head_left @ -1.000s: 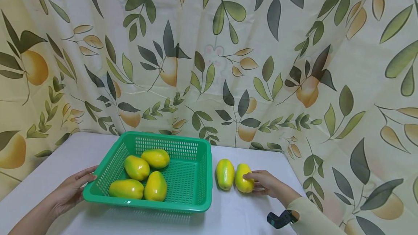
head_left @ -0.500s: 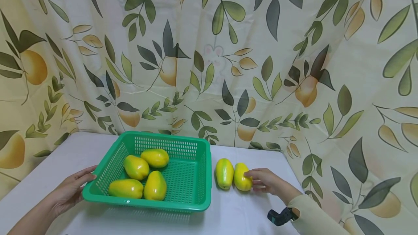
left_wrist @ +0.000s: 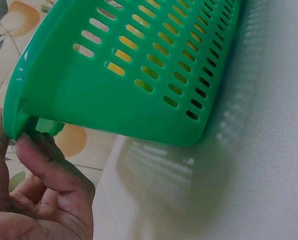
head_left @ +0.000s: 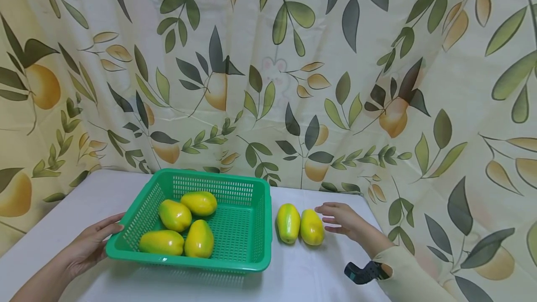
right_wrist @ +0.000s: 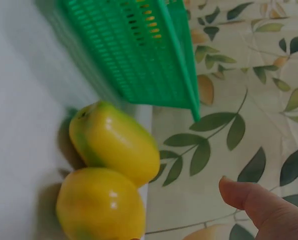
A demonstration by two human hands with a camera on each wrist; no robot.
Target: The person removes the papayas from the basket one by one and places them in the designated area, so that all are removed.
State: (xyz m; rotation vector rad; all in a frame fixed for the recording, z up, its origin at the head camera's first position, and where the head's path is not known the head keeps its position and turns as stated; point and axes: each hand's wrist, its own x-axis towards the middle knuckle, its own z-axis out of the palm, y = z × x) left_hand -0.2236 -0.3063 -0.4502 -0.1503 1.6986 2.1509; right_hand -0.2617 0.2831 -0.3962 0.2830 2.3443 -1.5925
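Observation:
A green plastic basket (head_left: pixel 261 264) stands on the table, holding several glossy yellow-green papayas (head_left: pixel 199 238). My left hand (head_left: pixel 90 243) grips its left rim; in the left wrist view the thumb and curled fingers (left_wrist: pixel 54 167) pinch the rim's edge. Right of the basket, two more papayas lie side by side: a left one (head_left: pixel 288 223) and a right one (head_left: pixel 312 227). Just beside the right one is my right hand (head_left: pixel 345 220), fingers spread and holding nothing. In the right wrist view the thumb (right_wrist: pixel 253 200) stands apart from both fruits, while most of the hand is out of sight.
A white cloth covers the table (head_left: pixel 293 274). Behind it hangs a curtain (head_left: pixel 268 83) printed with leaves and fruit, close to the table's back edge. A black wrist device (head_left: pixel 361 273) sits by the right sleeve (head_left: pixel 407 269).
My right hand has let go of the right papaya and drawn back slightly to the right. That papaya now lies freely beside the other. The left hand and basket have stayed in place.

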